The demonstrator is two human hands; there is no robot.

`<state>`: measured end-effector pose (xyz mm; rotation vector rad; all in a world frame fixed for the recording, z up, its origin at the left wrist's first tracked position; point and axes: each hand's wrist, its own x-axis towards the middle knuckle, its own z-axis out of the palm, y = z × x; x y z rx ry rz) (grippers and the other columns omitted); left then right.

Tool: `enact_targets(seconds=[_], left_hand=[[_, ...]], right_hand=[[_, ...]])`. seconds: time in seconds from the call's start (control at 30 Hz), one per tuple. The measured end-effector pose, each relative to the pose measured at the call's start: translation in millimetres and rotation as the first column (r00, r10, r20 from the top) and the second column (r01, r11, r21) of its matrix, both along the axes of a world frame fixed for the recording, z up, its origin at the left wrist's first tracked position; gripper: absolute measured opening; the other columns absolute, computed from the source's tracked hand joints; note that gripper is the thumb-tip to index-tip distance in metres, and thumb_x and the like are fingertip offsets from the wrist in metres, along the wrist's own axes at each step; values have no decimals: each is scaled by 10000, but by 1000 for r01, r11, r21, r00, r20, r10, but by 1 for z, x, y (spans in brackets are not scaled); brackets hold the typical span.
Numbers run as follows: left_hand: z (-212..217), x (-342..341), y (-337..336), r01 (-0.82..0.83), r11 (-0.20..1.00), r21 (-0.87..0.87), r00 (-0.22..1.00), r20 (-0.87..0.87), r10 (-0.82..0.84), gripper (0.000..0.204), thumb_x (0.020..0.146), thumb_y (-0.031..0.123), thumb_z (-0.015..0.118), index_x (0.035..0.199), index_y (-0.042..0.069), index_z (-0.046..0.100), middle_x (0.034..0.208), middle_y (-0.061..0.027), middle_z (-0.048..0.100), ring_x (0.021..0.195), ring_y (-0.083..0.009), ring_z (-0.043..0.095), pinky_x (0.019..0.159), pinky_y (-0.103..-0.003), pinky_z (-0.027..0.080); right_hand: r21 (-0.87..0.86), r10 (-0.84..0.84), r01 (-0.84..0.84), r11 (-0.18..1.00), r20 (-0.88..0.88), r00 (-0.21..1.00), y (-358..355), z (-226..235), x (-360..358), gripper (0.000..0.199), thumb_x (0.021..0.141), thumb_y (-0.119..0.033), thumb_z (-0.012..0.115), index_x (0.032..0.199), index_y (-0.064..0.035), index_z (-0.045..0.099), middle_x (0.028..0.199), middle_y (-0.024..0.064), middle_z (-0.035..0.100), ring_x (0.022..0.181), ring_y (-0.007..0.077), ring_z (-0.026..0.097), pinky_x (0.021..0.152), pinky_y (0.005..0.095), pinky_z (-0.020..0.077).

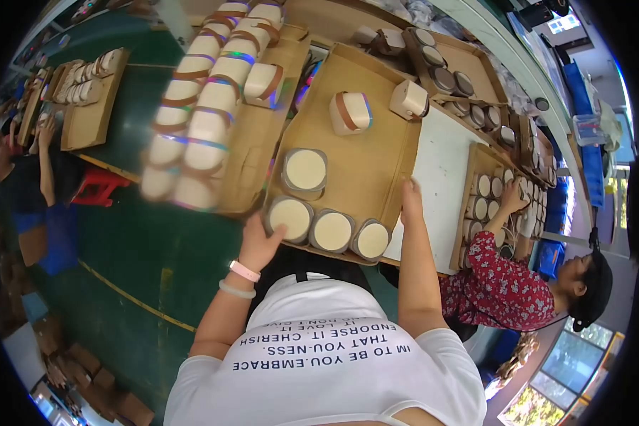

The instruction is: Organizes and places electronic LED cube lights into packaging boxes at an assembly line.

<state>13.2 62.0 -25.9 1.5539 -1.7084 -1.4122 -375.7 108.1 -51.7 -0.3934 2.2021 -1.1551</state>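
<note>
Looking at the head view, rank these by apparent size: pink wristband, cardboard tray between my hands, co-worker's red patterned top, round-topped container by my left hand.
1. Cardboard tray
2. Red patterned top
3. Round-topped container
4. Pink wristband

Devices [332,232] inside the tray [376,167]

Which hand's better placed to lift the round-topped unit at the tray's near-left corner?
Likely the left hand: its thumb is at that corner unit; the right hand holds the cardboard tray by its right edge.
</note>
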Motion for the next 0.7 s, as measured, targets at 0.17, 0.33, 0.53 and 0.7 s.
enact_targets(seconds=[0.17,0.33,0.53,0.7], left_hand=[[-7,-8,9,89,987,135,985,-161,-67,592,779,313,689,1134,-85,432,1110,-263,519,1052,-364,509,914,-393,401],[17,-29,4,296,914,278,904,-391,-174,906,761,259,721,1380,-59,141,1349,-269,373,1249,-310,389,1036,-351,311],[8,-68,40,376,927,15,876,-333,-350,998,730,174,716,1438,-21,40,1475,-245,145,1392,-304,112,1118,-357,124],[20,-132,69,439,898,-19,844,-333,-420,972,725,55,674,1446,-9,25,1480,-191,179,1370,-255,180,1109,-335,161]], right_hand=[[-90,42,3,996,492,870,21,10,7,459,911,-176,465,1332,-17,374,1304,109,460,1195,240,432,977,396,368],[-106,197,-174,979,269,943,25,18,-3,423,903,-84,407,1317,-1,399,1230,131,518,1134,236,483,961,347,377],[-150,-13,36,988,151,988,73,3,-11,425,866,-10,414,1290,16,431,1178,141,553,1097,236,511,944,324,383],[-93,-88,96,991,80,993,129,-1,-71,437,851,3,421,1288,16,436,1173,138,564,1088,221,526,937,307,385]])
